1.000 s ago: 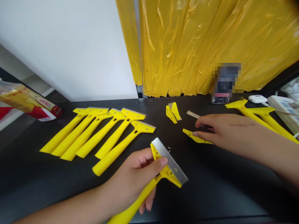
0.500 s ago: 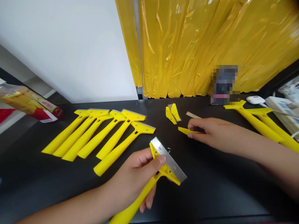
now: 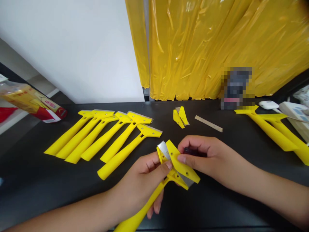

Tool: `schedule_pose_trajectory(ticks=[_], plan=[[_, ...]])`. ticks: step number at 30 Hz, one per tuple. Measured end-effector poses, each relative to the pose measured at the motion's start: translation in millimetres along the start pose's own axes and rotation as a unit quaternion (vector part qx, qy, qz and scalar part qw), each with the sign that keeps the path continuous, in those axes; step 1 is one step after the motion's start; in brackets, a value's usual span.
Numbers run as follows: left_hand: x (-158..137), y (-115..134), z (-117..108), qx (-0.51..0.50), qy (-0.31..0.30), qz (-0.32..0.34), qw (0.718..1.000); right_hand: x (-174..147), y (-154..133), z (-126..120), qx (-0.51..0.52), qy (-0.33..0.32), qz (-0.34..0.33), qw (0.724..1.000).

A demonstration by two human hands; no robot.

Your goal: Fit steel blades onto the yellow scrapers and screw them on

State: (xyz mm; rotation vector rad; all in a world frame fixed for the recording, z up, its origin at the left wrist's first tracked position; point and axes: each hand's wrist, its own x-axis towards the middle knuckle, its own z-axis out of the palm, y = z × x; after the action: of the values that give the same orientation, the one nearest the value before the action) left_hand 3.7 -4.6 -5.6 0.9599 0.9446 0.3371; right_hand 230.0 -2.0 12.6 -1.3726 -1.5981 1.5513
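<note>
My left hand [image 3: 142, 180] grips a yellow scraper [image 3: 143, 211] at its neck, thumb on top. A shiny metal blade [image 3: 163, 149] lies across the scraper's head. My right hand [image 3: 212, 156] pinches a yellow cover plate [image 3: 184, 166] with screw holes over that blade, covering much of it. Plate and head do not line up fully; whether they touch I cannot tell. A dark handle-like object [image 3: 195, 152] is also tucked in the right hand, mostly hidden by the fingers.
Several yellow scrapers [image 3: 120, 140] lie side by side at left. Beyond my hands are two loose cover plates [image 3: 178, 118] and a thin metal strip [image 3: 209, 124]. At right lie more yellow handles [image 3: 272, 127], a white earbud case [image 3: 268, 105] and a power strip [image 3: 295, 112].
My right hand has moved left and toward me, bringing the cover plate from the tabletop onto the scraper head. The metal strip is now fully uncovered. My left hand stays nearly in place.
</note>
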Motion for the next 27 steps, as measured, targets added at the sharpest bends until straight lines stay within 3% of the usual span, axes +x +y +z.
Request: schedule_pose_trajectory(ticks=[22, 27], plan=[[-1.5, -6.7, -0.7, -0.017, 0.003, 0.029, 0.999, 10.7, 6.4, 1.8, -0.001, -0.008, -0.005, 1.0], [0.7, -8.5, 0.7, -0.011, 0.009, 0.04, 0.999, 7.0, 8.0, 6.1, -0.033, -0.011, -0.036, 0.999]])
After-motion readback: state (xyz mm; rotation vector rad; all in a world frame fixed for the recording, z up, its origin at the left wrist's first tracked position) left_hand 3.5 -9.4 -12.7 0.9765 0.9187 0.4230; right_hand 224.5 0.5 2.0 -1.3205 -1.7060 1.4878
